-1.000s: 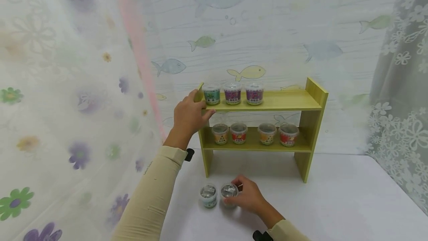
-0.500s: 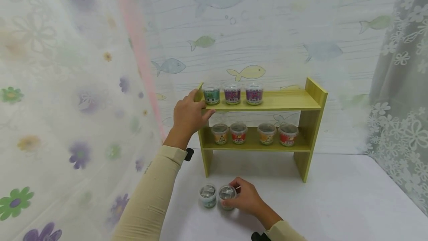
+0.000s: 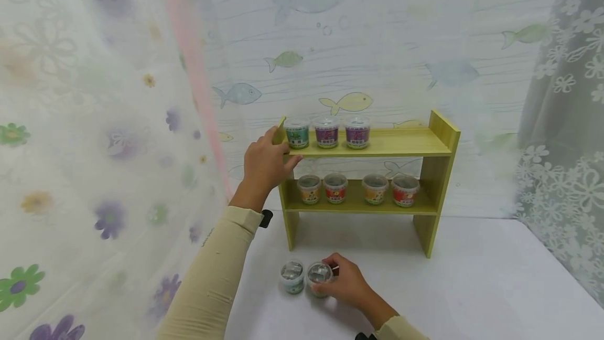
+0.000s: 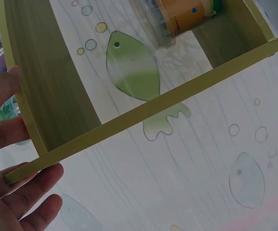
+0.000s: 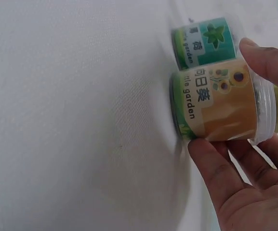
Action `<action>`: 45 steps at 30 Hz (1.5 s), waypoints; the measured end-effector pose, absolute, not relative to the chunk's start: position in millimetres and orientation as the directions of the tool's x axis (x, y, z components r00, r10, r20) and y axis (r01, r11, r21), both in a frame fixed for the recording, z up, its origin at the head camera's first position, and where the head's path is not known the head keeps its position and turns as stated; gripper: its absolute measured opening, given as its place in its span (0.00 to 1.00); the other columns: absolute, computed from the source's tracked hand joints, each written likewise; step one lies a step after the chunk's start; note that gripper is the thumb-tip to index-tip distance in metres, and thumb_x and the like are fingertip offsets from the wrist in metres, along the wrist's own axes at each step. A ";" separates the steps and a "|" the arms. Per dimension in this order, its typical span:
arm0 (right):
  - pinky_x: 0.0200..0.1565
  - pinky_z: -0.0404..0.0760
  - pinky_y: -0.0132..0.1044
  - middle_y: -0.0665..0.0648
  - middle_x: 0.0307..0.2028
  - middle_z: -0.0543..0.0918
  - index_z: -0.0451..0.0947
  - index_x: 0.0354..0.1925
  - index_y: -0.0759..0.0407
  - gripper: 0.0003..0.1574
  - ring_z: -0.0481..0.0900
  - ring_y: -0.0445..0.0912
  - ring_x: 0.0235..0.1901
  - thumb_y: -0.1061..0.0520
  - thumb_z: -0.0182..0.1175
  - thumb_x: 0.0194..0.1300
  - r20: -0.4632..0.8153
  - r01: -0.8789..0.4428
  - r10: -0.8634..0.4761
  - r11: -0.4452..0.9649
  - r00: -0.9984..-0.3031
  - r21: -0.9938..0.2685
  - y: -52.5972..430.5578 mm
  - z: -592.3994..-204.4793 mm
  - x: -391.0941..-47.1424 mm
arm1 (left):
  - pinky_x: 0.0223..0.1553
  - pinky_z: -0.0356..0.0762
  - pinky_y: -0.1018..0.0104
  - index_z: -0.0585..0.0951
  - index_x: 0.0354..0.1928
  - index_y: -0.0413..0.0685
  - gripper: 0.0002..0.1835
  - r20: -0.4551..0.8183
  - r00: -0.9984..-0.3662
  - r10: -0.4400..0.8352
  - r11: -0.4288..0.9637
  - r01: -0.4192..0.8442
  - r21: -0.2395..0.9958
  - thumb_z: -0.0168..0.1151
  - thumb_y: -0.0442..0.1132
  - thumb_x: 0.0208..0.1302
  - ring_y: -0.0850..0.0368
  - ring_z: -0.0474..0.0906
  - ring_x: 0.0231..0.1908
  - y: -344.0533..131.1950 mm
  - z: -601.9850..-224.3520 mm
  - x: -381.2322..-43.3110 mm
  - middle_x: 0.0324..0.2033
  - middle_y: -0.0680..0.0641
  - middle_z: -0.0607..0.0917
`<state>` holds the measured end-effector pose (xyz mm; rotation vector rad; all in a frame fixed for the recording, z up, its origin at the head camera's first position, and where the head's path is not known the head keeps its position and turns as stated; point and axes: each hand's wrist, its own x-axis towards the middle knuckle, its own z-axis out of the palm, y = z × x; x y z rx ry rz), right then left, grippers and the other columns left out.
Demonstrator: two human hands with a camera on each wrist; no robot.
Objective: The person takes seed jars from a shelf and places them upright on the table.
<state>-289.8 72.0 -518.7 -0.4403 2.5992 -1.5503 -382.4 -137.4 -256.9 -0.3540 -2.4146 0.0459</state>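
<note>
My left hand (image 3: pixel 265 164) grips the upper left corner of a small yellow-green wooden shelf (image 3: pixel 401 142). Its thumb lies by the top board's front edge, and in the left wrist view the fingers wrap the shelf's side panel (image 4: pixel 129 113). On the white table, my right hand (image 3: pixel 346 285) holds a small clear-lidded plastic cup (image 5: pixel 225 103) with an orange sunflower label, thumb at the lid and fingers along the opposite side. Close to its left stands a similar cup (image 3: pixel 292 277) with a teal leaf label.
The top board carries a teal cup (image 3: pixel 298 134) and two purple cups (image 3: pixel 326 134) at its left. Below, two orange cups (image 3: pixel 309 191) and two red cups (image 3: pixel 405 192) stand in mixed pairs. White tablecloth (image 3: pixel 481 277) spreads right of my right hand; a fish-print curtain hangs behind.
My right hand has shifted the orange-labelled cup slightly left, nearer the teal-labelled cup. My left hand keeps its grip on the shelf.
</note>
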 end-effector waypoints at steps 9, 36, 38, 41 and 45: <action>0.46 0.83 0.45 0.53 0.50 0.83 0.78 0.56 0.53 0.39 0.82 0.49 0.50 0.42 0.82 0.51 0.092 -0.221 -0.296 0.439 -0.951 -0.871 73.7 -521.4 -286.9 | 0.51 0.83 0.47 0.91 0.47 0.59 0.26 0.627 -0.728 0.277 0.960 0.237 -0.150 0.59 0.69 0.69 0.41 0.84 0.51 -135.7 -256.0 -383.3 0.72 0.40 0.73; 0.43 0.83 0.42 0.54 0.49 0.85 0.78 0.61 0.56 0.43 0.82 0.46 0.46 0.42 0.82 0.51 0.083 -0.209 -0.295 0.427 -0.952 -0.880 69.2 -516.6 -285.4 | 0.49 0.83 0.47 0.91 0.46 0.58 0.25 0.633 -0.724 0.276 0.960 0.246 -0.137 0.60 0.68 0.69 0.40 0.84 0.49 -140.7 -255.6 -382.7 0.72 0.39 0.73; 0.43 0.83 0.43 0.56 0.49 0.85 0.77 0.63 0.57 0.46 0.83 0.47 0.46 0.42 0.82 0.51 0.076 -0.208 -0.301 0.437 -0.951 -0.875 70.0 -516.1 -284.8 | 0.48 0.84 0.47 0.91 0.46 0.58 0.25 0.638 -0.718 0.278 0.959 0.245 -0.142 0.60 0.68 0.69 0.41 0.85 0.48 -140.2 -256.7 -382.7 0.71 0.39 0.74; 0.45 0.84 0.46 0.58 0.52 0.85 0.76 0.66 0.58 0.50 0.83 0.48 0.48 0.42 0.83 0.50 0.081 -0.225 -0.308 0.470 -0.948 -0.853 71.8 -514.6 -285.1 | 0.47 0.84 0.47 0.91 0.46 0.58 0.26 0.639 -0.717 0.278 0.959 0.242 -0.145 0.60 0.69 0.69 0.41 0.84 0.48 -139.0 -257.1 -383.1 0.71 0.39 0.74; 0.50 0.84 0.52 0.59 0.56 0.84 0.74 0.69 0.59 0.56 0.83 0.53 0.53 0.40 0.84 0.48 0.094 -0.261 -0.330 0.508 -0.939 -0.821 75.4 -509.4 -286.7 | 0.49 0.84 0.47 0.91 0.47 0.58 0.26 0.635 -0.722 0.274 0.960 0.247 -0.134 0.60 0.68 0.69 0.41 0.84 0.50 -137.5 -256.6 -383.5 0.72 0.39 0.74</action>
